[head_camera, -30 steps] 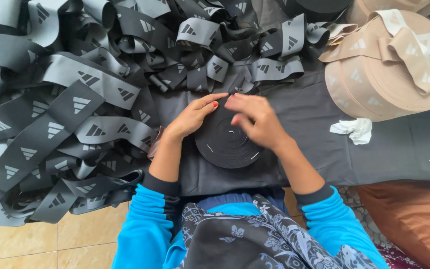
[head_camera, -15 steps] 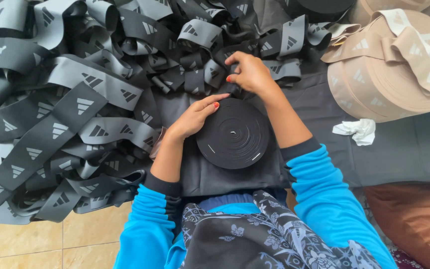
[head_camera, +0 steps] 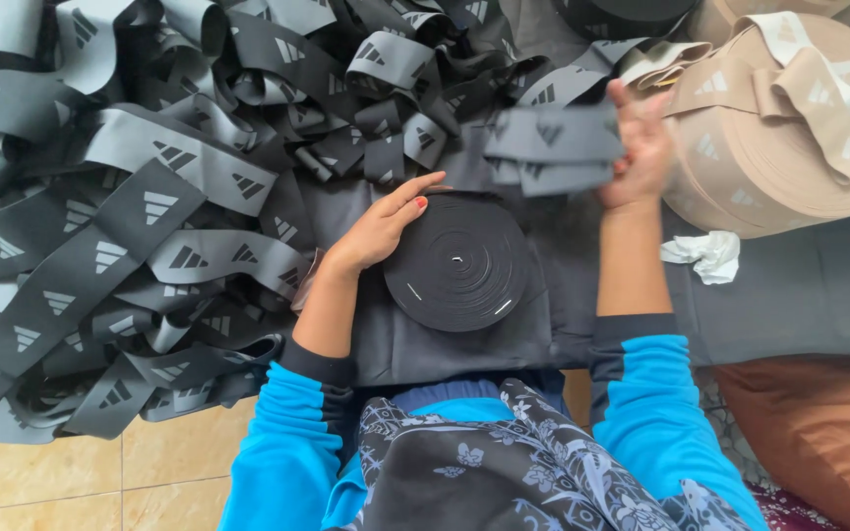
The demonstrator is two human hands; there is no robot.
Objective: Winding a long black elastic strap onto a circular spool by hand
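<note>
While the left hand (head_camera: 378, 228), fingers flat together, steadies the coil (head_camera: 457, 262) at nine o'clock, the right hand (head_camera: 641, 147) pinches its soft, light band (head_camera: 553, 147), best gripped edgewise.

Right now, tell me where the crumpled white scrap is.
In the head view, the crumpled white scrap lies right of centre on the dark cloth, just below the beige band roll.

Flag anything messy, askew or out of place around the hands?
Mostly the loose band: it lies in a tangled, twisted heap on the left rather than wound like the black roll under the left hand. A crumpled white scrap sits alone beside the tan roll. The strip in the right hand is blurred.
</note>
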